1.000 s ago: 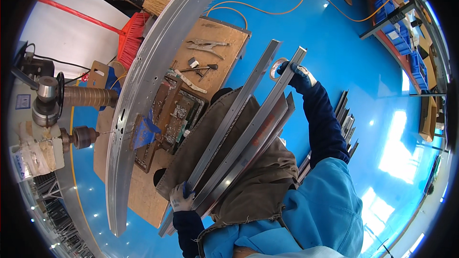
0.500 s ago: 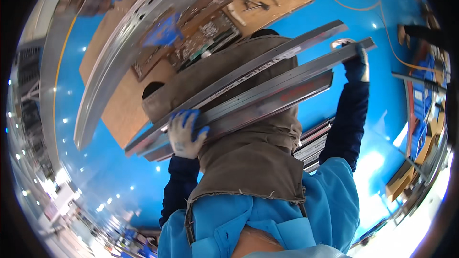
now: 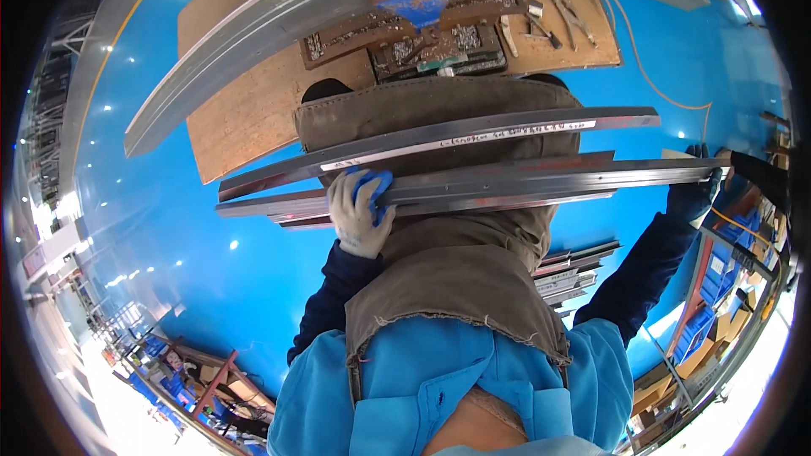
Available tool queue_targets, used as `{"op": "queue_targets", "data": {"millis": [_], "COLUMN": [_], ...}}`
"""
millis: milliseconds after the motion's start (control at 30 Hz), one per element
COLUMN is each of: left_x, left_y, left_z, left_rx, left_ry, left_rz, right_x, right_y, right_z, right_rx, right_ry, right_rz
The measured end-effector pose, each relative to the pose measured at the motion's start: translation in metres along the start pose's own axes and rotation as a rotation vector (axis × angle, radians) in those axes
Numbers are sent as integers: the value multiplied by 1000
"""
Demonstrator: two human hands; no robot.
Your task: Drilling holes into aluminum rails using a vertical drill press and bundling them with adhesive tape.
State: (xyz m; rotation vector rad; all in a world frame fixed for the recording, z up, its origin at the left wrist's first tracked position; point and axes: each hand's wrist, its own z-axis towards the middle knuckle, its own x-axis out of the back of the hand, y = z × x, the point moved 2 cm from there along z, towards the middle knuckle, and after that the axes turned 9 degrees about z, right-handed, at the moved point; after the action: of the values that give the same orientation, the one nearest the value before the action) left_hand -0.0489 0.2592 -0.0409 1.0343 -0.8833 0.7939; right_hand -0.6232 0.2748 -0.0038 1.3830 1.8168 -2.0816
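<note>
Long grey metal profiles lie across my lap, over a brown apron [image 3: 439, 274]. My left hand [image 3: 361, 213], in a white glove with blue fingertips, is closed round the left part of the nearer metal profiles [image 3: 490, 184]. The farther metal profile [image 3: 498, 128] carries a pale written strip and rests on the apron just beyond that hand. My right hand [image 3: 703, 184], at the end of a dark sleeve, is closed on the right end of the long nearer profile. A small pale piece [image 3: 676, 154] shows beside it, its kind unclear.
Beyond my knees, a large curved-looking metal beam [image 3: 279, 21] spans a wooden board [image 3: 245, 122] with a chip-covered brown metal fixture [image 3: 427, 42] and hand tools [image 3: 553, 21]. More profiles [image 3: 574, 274] lie at my right. Another person's dark-clad limb [image 3: 760, 179] is at far right.
My view has turned, and the profiles now run nearly level. My right hand has moved outward with the long nearer profile, whose end now reaches farther right than the others.
</note>
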Motion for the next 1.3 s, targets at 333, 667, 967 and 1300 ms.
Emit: {"op": "queue_targets", "data": {"millis": [333, 667, 967, 1300], "left_x": [86, 191, 153, 75], "left_y": [-27, -21, 26, 140], "left_z": [14, 60, 86, 90], "left_rx": [-189, -462, -302, -596], "left_ry": [540, 863, 1056, 221], "left_rz": [394, 459, -188, -746], "right_x": [-109, -280, -337, -403], "right_y": [4, 91, 45, -38], "right_z": [-65, -154, -159, -169], "right_rx": [889, 598, 628, 561], "right_ry": [-105, -1194, -1058, -877], "right_rz": [-1293, -1617, -1044, -414]}}
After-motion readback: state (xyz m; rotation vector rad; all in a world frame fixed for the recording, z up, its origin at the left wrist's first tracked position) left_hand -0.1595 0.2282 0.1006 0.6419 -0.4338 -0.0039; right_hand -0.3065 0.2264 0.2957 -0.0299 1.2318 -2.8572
